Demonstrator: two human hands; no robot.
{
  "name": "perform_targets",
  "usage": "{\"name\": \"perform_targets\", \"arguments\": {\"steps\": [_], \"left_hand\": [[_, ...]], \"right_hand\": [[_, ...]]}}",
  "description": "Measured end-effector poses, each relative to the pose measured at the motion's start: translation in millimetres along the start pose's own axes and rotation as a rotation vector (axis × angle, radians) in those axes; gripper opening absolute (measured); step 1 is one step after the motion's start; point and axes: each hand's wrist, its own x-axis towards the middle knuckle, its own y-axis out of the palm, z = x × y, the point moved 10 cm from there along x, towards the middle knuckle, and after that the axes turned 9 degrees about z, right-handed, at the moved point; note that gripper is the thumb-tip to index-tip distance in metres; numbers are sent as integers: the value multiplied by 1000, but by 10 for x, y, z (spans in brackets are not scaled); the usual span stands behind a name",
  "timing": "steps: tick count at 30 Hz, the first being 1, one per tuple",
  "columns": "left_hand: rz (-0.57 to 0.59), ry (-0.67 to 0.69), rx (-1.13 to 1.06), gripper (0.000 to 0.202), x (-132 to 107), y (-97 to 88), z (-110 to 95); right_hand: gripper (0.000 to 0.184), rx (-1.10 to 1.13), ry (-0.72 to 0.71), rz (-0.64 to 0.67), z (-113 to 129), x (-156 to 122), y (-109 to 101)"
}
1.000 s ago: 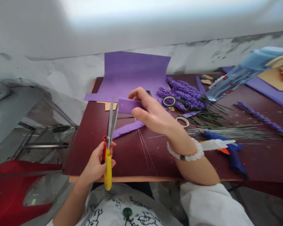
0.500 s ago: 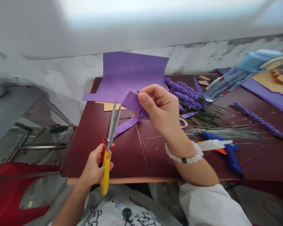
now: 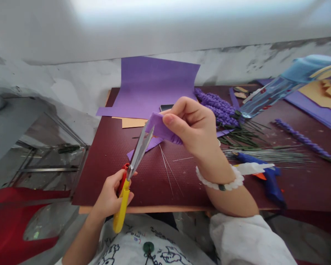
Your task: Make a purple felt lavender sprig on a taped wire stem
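My left hand (image 3: 112,195) is closed round the handles of a pair of scissors (image 3: 123,202), one handle yellow and one red. The blades point up and right, slightly apart, with the edge of a folded purple paper strip (image 3: 164,129) between their tips. Pinched between thumb and fingers, that strip is held up by my right hand (image 3: 194,125) above the table. Part of the strip is hidden behind the fingers. Below it lies another length of purple paper (image 3: 151,144), along with thin wires (image 3: 165,165).
A large purple sheet (image 3: 154,84) leans against the wall at the back. Purple flower stems (image 3: 217,106), a blue water bottle (image 3: 287,84), a bundle of wires (image 3: 281,156) and a blue glue gun (image 3: 271,180) occupy the right side. A red chair (image 3: 8,221) stands at left.
The scissors have moved up and right, so their blade tips now straddle the strip's edge. My right hand has shifted slightly right and the strip has turned flatter.
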Motion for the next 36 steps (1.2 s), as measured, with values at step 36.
{"name": "perform_targets", "arguments": {"steps": [36], "left_hand": [[-10, -4, 145, 28, 6, -21, 42]], "right_hand": [[28, -171, -75, -38, 244, -126, -85]]}}
